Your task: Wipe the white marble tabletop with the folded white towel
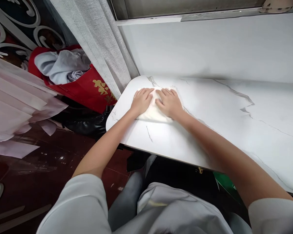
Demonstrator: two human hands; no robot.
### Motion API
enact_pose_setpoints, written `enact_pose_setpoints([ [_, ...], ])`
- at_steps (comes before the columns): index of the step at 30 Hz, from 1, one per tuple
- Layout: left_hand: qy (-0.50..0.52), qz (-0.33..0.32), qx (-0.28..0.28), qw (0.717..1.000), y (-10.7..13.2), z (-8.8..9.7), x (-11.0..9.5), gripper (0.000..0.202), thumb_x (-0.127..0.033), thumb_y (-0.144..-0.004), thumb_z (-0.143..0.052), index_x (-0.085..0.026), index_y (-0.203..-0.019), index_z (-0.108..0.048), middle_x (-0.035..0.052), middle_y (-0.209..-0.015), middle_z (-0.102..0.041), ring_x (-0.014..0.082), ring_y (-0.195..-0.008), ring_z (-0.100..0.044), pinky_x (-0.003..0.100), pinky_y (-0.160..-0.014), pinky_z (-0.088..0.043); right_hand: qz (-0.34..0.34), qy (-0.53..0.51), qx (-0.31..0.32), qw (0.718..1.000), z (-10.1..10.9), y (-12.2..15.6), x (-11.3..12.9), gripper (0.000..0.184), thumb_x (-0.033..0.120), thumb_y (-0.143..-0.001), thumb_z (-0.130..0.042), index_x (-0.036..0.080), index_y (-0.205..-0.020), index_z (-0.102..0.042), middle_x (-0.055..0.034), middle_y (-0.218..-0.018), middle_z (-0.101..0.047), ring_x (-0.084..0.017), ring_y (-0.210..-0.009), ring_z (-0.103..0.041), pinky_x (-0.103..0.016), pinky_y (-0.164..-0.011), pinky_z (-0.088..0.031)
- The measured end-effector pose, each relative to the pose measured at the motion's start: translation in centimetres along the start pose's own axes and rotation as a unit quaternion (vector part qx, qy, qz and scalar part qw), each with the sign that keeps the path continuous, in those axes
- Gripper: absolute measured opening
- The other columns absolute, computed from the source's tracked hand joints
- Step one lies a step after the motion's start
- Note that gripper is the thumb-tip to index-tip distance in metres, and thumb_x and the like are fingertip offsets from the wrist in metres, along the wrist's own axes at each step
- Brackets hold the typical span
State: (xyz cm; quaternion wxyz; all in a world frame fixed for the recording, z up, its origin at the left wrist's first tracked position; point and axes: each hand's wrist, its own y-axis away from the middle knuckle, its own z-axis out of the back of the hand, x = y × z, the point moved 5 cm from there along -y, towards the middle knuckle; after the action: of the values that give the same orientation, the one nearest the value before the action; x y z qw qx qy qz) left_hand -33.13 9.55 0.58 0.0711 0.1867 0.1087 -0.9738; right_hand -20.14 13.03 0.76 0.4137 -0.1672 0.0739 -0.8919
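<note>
A cream-white folded cloth [154, 113] lies on the white marble-patterned table [210, 110], close to its rounded left end. My left hand [142, 101] rests palm down on the cloth's left side, fingers stretched toward the far edge. On the right side of the same cloth, my right hand [169, 102] is also flat, with its thumb pointing inward. The two hands nearly meet at the fingertips. Parts of the cloth beneath both palms are hidden, and whether anything lies under it I cannot tell.
A red bag [88, 87] stuffed with light grey fabric [63, 65] stands left of the table, by a pale curtain [100, 42]. Black plastic [85, 125] lies below it. Pink sheer fabric [12, 97] hangs far left. A white wall [210, 48] borders the table's back.
</note>
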Motion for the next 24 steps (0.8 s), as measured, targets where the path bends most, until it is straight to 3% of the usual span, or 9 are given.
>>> enact_pose_setpoints([
  [6,0.016,-0.005,0.001,1.000,-6.7,-0.7,2.4,0.048,-0.025,-0.097,-0.032,-0.022,-0.140,-0.054,0.0043,-0.147,-0.055,0.0216,-0.140,-0.043,0.042,-0.122,-0.024,-0.031,-0.009,-0.016,0.999,-1.4,-5.9,-2.8,0.051,0.026,-0.095,-0.030,0.010,-0.139,-0.051,-0.0172,-0.143,-0.055,-0.029,-0.136,-0.043,-0.048,-0.115,-0.023],
  [12,0.022,-0.040,0.002,0.999,-11.5,-0.9,5.3,0.049,-0.025,-0.096,-0.033,-0.020,-0.139,-0.056,0.0051,-0.145,-0.057,0.0218,-0.137,-0.047,0.039,-0.119,-0.029,-0.044,-0.007,-0.040,0.998,-2.4,-10.1,-3.6,0.048,0.025,-0.094,-0.031,0.009,-0.132,-0.055,-0.0182,-0.132,-0.061,-0.031,-0.125,-0.050,-0.049,-0.111,-0.026],
  [18,0.018,-0.056,0.005,0.998,-13.8,-0.7,7.1,0.050,-0.027,-0.097,-0.031,-0.020,-0.140,-0.055,0.0049,-0.145,-0.057,0.0222,-0.136,-0.046,0.039,-0.119,-0.030,-0.049,-0.011,-0.044,0.998,-3.0,-12.6,-3.7,0.046,0.024,-0.094,-0.030,0.010,-0.130,-0.056,-0.0174,-0.124,-0.064,-0.033,-0.118,-0.052,-0.051,-0.107,-0.027],
  [24,0.010,-0.059,0.020,0.998,-14.4,-0.4,7.7,0.052,-0.027,-0.097,-0.029,-0.017,-0.142,-0.052,0.0073,-0.146,-0.056,0.0224,-0.137,-0.046,0.038,-0.119,-0.029,-0.058,-0.005,-0.058,0.997,-3.4,-13.6,-3.5,0.045,0.025,-0.094,-0.033,0.008,-0.128,-0.057,-0.0181,-0.119,-0.065,-0.032,-0.115,-0.053,-0.050,-0.106,-0.029],
])
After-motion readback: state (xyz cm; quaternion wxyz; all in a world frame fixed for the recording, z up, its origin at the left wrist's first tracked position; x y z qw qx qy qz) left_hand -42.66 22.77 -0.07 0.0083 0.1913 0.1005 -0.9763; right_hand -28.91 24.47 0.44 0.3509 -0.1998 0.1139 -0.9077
